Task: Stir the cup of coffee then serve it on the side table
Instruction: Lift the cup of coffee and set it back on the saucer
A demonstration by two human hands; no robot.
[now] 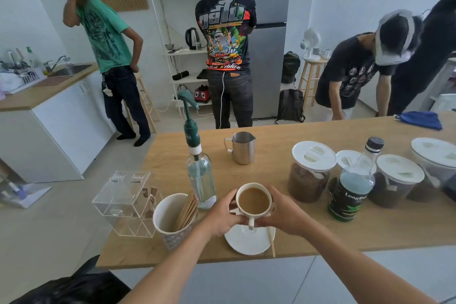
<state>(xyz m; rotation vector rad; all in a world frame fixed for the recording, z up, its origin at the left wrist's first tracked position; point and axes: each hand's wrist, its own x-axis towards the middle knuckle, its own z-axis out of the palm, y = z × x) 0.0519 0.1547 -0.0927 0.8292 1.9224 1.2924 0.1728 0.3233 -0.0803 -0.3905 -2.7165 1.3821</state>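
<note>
A white cup of milky coffee (253,200) is held just above a white saucer (246,242), its handle pointing toward me. My left hand (222,215) wraps the cup's left side and my right hand (283,212) wraps its right side. A wooden stir stick (272,242) lies across the saucer's right rim. Both sit near the front edge of the wooden table (320,234).
A paper cup of wooden stir sticks (172,219) and a clear acrylic box (128,202) stand to the left. A pump bottle (199,170), a steel pitcher (240,147), a dark bottle (352,187) and several lidded jars (309,170) stand behind. Three people stand beyond the table.
</note>
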